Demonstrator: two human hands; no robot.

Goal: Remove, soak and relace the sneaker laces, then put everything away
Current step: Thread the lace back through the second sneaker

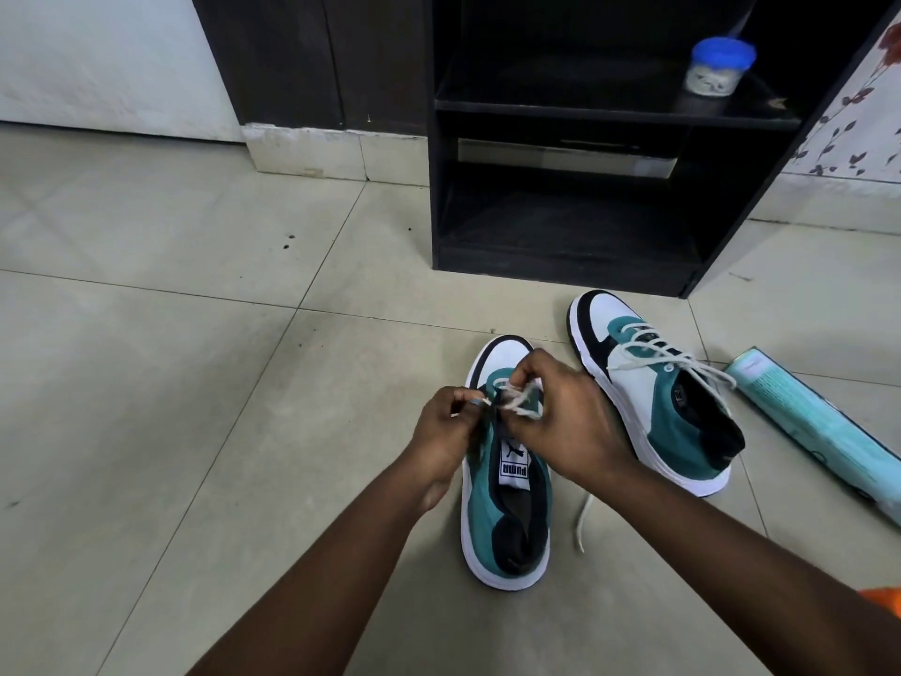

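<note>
Two sneakers (507, 480) — both hands' fingers (529, 368) pinching one lace (519, 400).

Two sneakers are sitting on the floor (146, 383) before the shelf unit (560, 226): near sneaker (507, 519) left, laced sneaker (648, 397) right, roll (819, 431) farther right.

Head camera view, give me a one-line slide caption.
Both hands, left hand and right hand, pinch the off-white lace at the near teal-and-white sneaker on the tiled floor.
</note>
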